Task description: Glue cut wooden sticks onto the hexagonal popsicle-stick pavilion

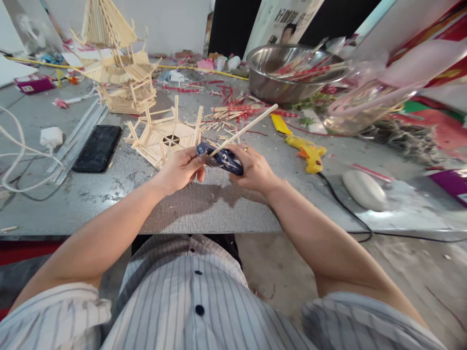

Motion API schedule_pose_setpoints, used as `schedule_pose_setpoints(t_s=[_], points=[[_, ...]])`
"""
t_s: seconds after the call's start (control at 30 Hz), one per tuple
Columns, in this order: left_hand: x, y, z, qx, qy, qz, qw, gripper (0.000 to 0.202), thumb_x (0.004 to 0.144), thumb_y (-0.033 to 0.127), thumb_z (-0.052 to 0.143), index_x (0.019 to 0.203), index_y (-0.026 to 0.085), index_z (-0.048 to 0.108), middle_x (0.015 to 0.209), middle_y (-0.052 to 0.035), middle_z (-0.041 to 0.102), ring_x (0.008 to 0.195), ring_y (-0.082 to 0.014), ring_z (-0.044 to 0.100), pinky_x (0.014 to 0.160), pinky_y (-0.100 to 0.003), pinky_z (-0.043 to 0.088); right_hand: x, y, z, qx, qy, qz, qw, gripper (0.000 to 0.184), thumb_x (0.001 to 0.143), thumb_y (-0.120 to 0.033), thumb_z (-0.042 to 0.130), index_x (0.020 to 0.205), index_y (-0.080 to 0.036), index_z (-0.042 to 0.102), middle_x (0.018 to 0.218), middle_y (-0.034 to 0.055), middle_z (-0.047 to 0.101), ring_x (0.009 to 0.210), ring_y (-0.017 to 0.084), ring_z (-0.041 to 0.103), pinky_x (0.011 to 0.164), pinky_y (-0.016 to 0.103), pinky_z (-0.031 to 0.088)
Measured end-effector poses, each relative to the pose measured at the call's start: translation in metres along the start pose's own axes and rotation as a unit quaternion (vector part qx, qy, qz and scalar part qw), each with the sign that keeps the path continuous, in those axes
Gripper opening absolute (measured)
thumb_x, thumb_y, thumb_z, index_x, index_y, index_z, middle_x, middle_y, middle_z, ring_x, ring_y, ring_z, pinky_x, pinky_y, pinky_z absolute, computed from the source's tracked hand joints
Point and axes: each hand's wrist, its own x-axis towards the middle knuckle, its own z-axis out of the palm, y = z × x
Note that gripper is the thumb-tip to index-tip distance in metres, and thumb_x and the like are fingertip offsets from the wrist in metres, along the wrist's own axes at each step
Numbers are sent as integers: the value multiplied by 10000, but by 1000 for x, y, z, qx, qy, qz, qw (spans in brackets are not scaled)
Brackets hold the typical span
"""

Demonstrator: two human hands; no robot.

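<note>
My right hand (253, 170) is closed around a dark blue, pliers-like cutter (228, 161) with whitish smears on it. A thin wooden stick (248, 127) runs from the cutter's head up to the right. My left hand (180, 169) is pinched at the stick's lower end, right beside the cutter's head; the fingertips partly hide that end. Just beyond my hands lies a hexagonal stick frame (151, 138) with short upright posts and a spoked opening in its middle. Behind it, to the left, stands a tiered stick pagoda (122, 73).
A yellow glue gun (308, 153) lies to the right, its black cord trailing over the table edge. Loose cut sticks (228, 114) are scattered near a steel basin (288, 85). A black phone (98, 148) and white charger (51, 137) are left; a white oval object (365, 189) sits right.
</note>
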Motion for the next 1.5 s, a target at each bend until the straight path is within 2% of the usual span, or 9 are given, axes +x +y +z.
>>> schedule_pose_setpoints(t_s=[0.33, 0.57, 0.7, 0.9, 1.07, 1.2, 1.4, 1.5], points=[[0, 3, 1, -2, 4, -5, 1000, 442, 790, 594, 659, 768, 172, 527, 515, 28, 583, 345, -41, 370, 337, -186, 255, 0, 0, 0, -14, -14, 5, 1000, 569, 682, -224, 536, 1246, -152, 522, 1138, 151, 669, 1022, 303, 630, 860, 435, 498], [0, 2, 1, 11, 11, -21, 1000, 215, 902, 340, 559, 780, 171, 505, 536, 20, 592, 323, -32, 337, 331, -179, 237, 0, -2, 0, -21, -33, 30, 999, 574, 654, -239, 533, 1214, -115, 544, 1040, 151, 693, 922, 294, 652, 810, 400, 498], [0, 3, 1, 25, 11, -19, 999, 173, 924, 276, 517, 790, 167, 513, 535, 23, 588, 327, -32, 345, 337, -172, 250, 0, -4, -1, -14, -34, 29, 999, 534, 671, -251, 519, 1191, -135, 554, 991, 124, 701, 859, 264, 656, 759, 362, 491], [0, 3, 0, 34, 14, -9, 999, 177, 926, 294, 523, 805, 165, 532, 540, 21, 591, 349, -36, 366, 355, -171, 273, 0, -7, -3, -13, -39, 47, 998, 507, 673, -254, 528, 1169, -158, 570, 937, 98, 707, 786, 236, 644, 706, 336, 469], [0, 0, 0, 29, 10, -1, 1000, 268, 900, 421, 563, 805, 173, 527, 540, 21, 584, 339, -40, 343, 348, -187, 260, 1, -11, -5, -17, -50, 65, 997, 491, 669, -261, 527, 1147, -164, 584, 902, 89, 707, 764, 239, 643, 695, 338, 468], [0, 2, -1, 32, 16, 18, 999, 356, 848, 515, 614, 796, 176, 518, 544, 29, 564, 358, -42, 352, 359, -192, 261, 3, -12, -5, -27, -62, 89, 994, 519, 682, -268, 515, 1188, -158, 563, 944, 112, 703, 831, 276, 657, 745, 385, 492], [0, 2, 0, 86, 42, 102, 990, 321, 868, 473, 605, 774, 184, 502, 523, 47, 503, 445, -70, 433, 433, -201, 327, 7, -5, -1, 5, 1, 4, 1000, 692, 663, -215, 516, 1347, -157, 421, 1284, 163, 592, 1172, 307, 564, 986, 467, 447], [-2, 2, 2, 71, 43, 90, 993, 353, 875, 488, 589, 720, 193, 475, 511, 49, 490, 434, -67, 424, 425, -201, 321, 8, -1, 0, 13, 12, -17, 1000, 751, 660, -205, 517, 1393, -144, 366, 1353, 181, 538, 1256, 315, 499, 1048, 495, 403]])
